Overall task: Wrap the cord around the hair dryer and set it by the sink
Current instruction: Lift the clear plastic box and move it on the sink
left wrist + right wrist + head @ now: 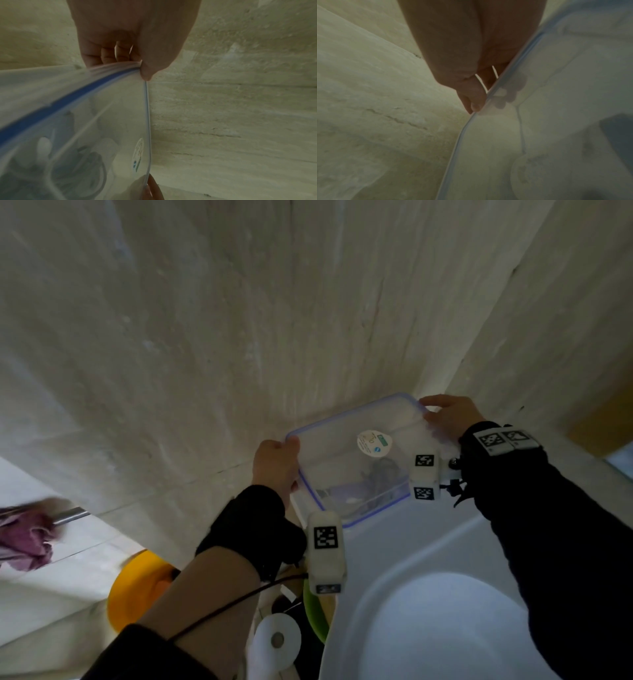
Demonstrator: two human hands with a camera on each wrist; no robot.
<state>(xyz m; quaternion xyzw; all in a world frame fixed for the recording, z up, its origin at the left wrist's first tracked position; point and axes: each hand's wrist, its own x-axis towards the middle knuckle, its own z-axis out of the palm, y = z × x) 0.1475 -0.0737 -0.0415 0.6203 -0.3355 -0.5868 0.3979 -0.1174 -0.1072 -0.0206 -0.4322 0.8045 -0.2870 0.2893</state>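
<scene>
two-handed hold on a clear plastic storage container (346,460) at the corner where the walls meet, at about 11 o'clock from the white sink (442,628). the left hand (275,465) closes its grip on the container's left rim, thumb on top and fingers curled beneath; in the left wrist view the thumb pinches the rim just where the blue seal (68,97) ends. the right hand (450,417) grips the far right corner, at about 1 o'clock of the container, fingers showing through the wall in the right wrist view. progress, as judged: early. no hair dryer can be made out; dark looped shapes (380,474) inside the container may be a cord, but this cannot be told. wrapping and setting down by the sink appear not yet done. materials: the container is translucent, rigid, rounded-rectangular, with a lid edged in blue and a round paper label (374,442); the walls (205,337) are matt, veined, pale stone-like tile; the sink is smooth, glossy and oval. at 7 o'clock of the sink stand a toilet paper roll (277,640) and an orange round object (137,590).
</scene>
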